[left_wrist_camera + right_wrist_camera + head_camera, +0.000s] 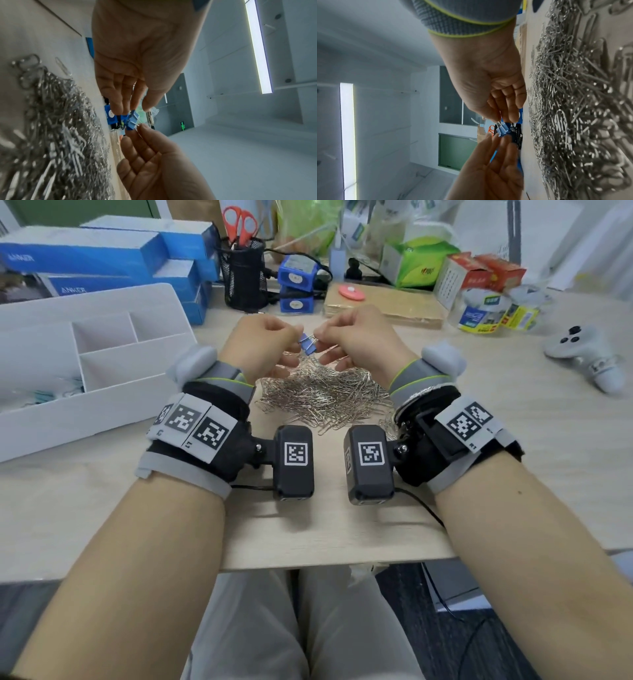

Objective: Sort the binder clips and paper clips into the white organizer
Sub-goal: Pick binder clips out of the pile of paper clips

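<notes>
A small blue binder clip (pixel 308 344) (pixel 131 121) (pixel 554 129) is held in the air above a big pile of silver paper clips (pixel 322 395) (pixel 51 128) (pixel 582 108) on the table. My left hand (pixel 296 338) (pixel 137 129) (pixel 502 119) pinches it from the left, at its wire handles. My right hand (pixel 318 335) (pixel 135 109) (pixel 498 138) pinches it from the right. The white organizer (pixel 102 405) stands left of the pile, with several bluish binder clips (pixel 51 397) in its front left compartment.
Blue boxes (pixel 102 254) and a black mesh cup with scissors (pixel 245 275) stand behind the organizer. A cork board (pixel 387 306), tape rolls (pixel 486 309) and a white controller (pixel 585 354) lie to the right. The table's front edge (pixel 325 563) is near my forearms.
</notes>
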`<state>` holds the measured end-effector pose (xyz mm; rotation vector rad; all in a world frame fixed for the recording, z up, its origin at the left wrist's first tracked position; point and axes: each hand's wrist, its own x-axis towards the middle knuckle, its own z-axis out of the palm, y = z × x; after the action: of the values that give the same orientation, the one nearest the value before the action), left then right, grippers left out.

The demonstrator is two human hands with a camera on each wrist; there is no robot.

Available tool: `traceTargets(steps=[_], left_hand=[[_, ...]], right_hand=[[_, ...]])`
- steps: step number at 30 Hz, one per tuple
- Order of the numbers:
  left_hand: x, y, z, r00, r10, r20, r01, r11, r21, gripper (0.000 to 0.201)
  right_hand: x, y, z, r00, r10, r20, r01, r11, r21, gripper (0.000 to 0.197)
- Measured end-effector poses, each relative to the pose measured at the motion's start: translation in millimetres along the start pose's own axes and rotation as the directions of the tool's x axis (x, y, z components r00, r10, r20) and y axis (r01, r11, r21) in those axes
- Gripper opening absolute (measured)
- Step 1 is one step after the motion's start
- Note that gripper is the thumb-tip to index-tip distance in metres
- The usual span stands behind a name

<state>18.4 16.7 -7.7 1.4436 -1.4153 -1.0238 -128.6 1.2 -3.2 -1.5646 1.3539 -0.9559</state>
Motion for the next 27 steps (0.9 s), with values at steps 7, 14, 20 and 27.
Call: traceTargets(steps=[7,14,20,27], left_hand=[[-10.0,13.6,-62.9,0.959,0.049,-0.279,-0.007,0.989,0.15,0.022],[-16.8,15.0,-138.2,0.899,-0.148,-0.411,0.265,0.933,0.243,0.022],[-16.3,15.3,-146.5,0.902,-0.256,-0.348,0.406,0.778,0.479,0.039],[-10.9,12.4,-145.1,0.901,-0.301,-0.312,0.426,0.747,0.51,0.083]], right_hand=[[-2.7,-32.9,16.8,0.994,-0.098,0.057,0.098,0.995,-0.011,0.013],[4.3,-65.7,50.0,0.976,-0.146,0.164,0.148,0.989,-0.003,0.016],[12.0,-80.1,80.5,0.954,-0.17,0.247,0.188,0.981,-0.053,0.012],[20.4,-85.0,95.9,0.925,-0.18,0.336,0.204,0.978,-0.038,0.01]])
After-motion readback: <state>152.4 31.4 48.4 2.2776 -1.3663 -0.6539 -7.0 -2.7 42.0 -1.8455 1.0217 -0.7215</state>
